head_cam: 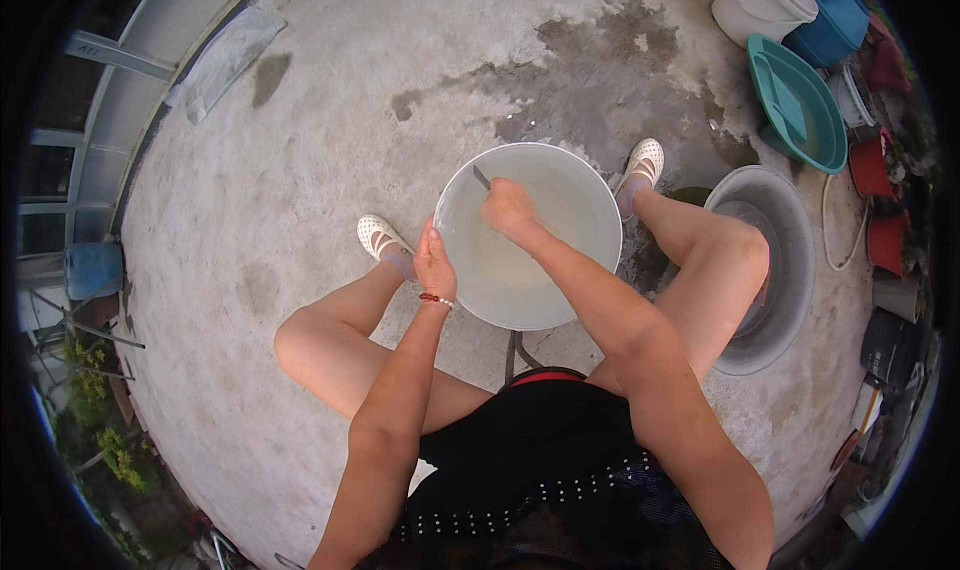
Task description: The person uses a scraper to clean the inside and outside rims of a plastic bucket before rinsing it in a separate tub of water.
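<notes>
A large round white bucket (pixel 529 318) stands on the concrete between my feet, with pale, cloudy liquid visible inside. My left hand (pixel 435 262) holds the bucket's left rim, its wrist wearing a red and white bead bracelet (pixel 436 298). Over the bucket's opening, my right hand (pixel 510 208) is closed in a fist around a thin, dark, flat blade (pixel 481 177). The blade's tip points up and left toward the far left rim. Fingers cover the rest of this tool, so its handle cannot be made out.
A grey basin (pixel 791 322) holding liquid sits beside my right knee. Beyond it are a green basin (pixel 832 131) with a green board-like piece inside, a white pail (pixel 750 7) and a blue container (pixel 829 26). Wet patches (pixel 570 82) mark the concrete. Clear plastic sheeting (pixel 232 59) lies far left.
</notes>
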Tool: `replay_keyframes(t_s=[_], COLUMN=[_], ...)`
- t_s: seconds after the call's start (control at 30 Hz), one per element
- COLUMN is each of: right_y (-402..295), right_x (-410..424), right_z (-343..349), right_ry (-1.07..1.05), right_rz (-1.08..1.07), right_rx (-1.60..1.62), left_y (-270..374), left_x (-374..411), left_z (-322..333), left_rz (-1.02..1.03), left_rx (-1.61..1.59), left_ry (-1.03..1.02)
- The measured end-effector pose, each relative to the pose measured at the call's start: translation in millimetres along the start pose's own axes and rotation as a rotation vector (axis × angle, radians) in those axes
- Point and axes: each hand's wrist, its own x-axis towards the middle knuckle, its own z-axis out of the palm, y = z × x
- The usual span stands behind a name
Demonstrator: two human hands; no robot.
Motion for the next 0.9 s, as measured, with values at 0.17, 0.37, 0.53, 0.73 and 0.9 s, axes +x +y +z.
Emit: replay_keyframes(t_s=[0.17, 0.37, 0.53, 0.73, 0.9], right_y=[-7.0, -7.3, -10.1, -14.1, -3.5], right_x=[-30.1, -0.6, -37.1, -7.7, -33.5], right_z=[29.2, -0.7, 20.8, 9.0, 26.3], right_ry=[-0.156, 0.095, -0.134, 0.012, -0.135], right_rz=[-0.37, -0.011, -0.281, -0.025, -0.285], right_rx=[-0.264, -0.07, -0.183, -0.048, -0.239], left_y=[-6.2, 4.3, -3.5, 4.5, 4.0], left_x=[5.9, 0.8, 5.5, -1.6, 3.9], left_z=[-2.2, 7.6, 5.0, 5.7, 6.3], left_rz=[0.058, -0.049, 0.012, -0.032, -0.037], left_rx=[0.03, -0.142, -0.148, -0.17, -0.138], left_ry=[-0.01, 0.04, 0.021, 0.012, 0.018])
